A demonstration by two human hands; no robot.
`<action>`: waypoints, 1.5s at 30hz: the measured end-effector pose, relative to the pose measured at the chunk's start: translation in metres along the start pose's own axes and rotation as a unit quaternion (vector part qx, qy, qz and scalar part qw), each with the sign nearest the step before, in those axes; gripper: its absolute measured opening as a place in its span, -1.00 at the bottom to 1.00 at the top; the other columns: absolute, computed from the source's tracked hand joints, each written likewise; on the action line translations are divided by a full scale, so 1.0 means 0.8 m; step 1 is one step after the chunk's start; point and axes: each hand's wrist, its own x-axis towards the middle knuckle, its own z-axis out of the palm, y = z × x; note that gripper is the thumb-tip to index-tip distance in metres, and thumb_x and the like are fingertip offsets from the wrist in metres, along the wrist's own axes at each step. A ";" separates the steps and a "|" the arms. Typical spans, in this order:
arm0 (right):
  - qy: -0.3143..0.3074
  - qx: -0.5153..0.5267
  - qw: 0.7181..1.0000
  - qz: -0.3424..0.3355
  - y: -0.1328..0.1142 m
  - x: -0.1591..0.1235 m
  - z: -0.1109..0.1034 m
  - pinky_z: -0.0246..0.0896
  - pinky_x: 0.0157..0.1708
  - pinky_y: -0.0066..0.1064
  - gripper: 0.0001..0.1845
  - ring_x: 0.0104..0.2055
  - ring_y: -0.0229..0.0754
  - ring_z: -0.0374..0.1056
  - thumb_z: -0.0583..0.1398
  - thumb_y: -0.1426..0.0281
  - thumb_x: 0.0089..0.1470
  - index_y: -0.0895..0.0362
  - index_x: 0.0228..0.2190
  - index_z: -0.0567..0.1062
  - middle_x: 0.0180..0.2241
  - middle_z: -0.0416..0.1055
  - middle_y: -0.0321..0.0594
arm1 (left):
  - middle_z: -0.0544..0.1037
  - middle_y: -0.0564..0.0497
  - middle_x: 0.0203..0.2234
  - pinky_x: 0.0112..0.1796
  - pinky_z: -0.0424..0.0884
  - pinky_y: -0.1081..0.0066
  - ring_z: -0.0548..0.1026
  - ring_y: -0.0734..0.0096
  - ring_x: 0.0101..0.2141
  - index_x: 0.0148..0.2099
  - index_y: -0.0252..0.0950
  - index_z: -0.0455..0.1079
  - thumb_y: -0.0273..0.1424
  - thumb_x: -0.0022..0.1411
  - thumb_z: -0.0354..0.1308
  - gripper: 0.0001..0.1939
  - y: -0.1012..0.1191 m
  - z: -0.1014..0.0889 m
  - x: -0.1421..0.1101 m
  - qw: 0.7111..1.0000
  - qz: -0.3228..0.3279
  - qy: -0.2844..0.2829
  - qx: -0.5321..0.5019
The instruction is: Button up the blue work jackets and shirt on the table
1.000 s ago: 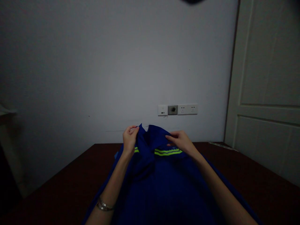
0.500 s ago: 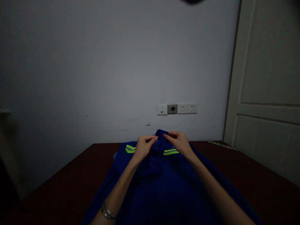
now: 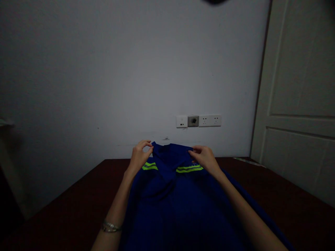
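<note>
A dark blue work jacket (image 3: 183, 205) with yellow-green and grey reflective stripes lies spread out, its collar end away from me. My left hand (image 3: 140, 153) pinches the left edge of the raised collar (image 3: 170, 153) between thumb and fingers. On the other side, my right hand (image 3: 205, 158) pinches the collar's right edge. The collar cloth stretches between both hands, lifted above the stripes. A metal bracelet circles my left wrist. In the dim light, the lower part of the jacket is hard to make out.
The jacket rests on a dark red-brown table (image 3: 86, 195) pushed against a pale wall (image 3: 117, 76). Wall sockets (image 3: 209, 120) are just beyond the collar. A panelled door (image 3: 298, 87) stands at the right, and a thin strip (image 3: 248, 161) lies near the table's back right edge.
My left hand has moved left with the collar edge, away from my right hand. The collar, bunched between the hands before, is now spread wide. My right hand has shifted slightly right.
</note>
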 end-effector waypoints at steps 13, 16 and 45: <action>-0.122 0.020 0.991 -0.058 -0.041 -0.024 0.014 0.21 -0.58 -0.51 -0.76 -0.55 -0.28 0.31 0.17 0.31 -0.12 0.23 -0.48 0.53 -0.59 0.44 -0.24 | 0.52 -0.10 -0.37 -0.02 0.15 0.19 0.44 0.24 -0.15 -0.44 -0.34 0.26 -0.29 0.04 0.21 -0.76 0.072 0.049 -0.035 0.865 -0.002 -0.366 -0.342; -0.114 0.065 0.991 -0.018 -0.040 -0.023 0.014 0.25 -0.60 -0.49 -0.77 -0.58 -0.29 0.29 0.20 0.30 -0.17 0.23 -0.50 0.51 -0.59 0.42 -0.27 | 0.48 -0.08 -0.32 -0.10 0.23 0.30 0.42 0.32 -0.20 -0.41 -0.36 0.32 -0.33 0.05 0.20 -0.81 0.075 0.038 -0.031 0.910 -0.009 -0.331 -0.250; -0.021 0.112 0.990 -0.082 -0.018 -0.022 0.037 0.28 -0.35 -0.37 -0.80 -0.38 -0.16 0.40 0.18 0.31 -0.12 0.13 -0.45 0.57 -0.43 0.52 -0.19 | 0.52 -0.02 -0.36 -0.34 0.33 0.47 0.43 0.39 -0.36 -0.22 -0.24 0.51 -0.41 -0.07 0.24 -0.72 0.062 0.003 -0.013 0.928 -0.015 -0.372 -0.008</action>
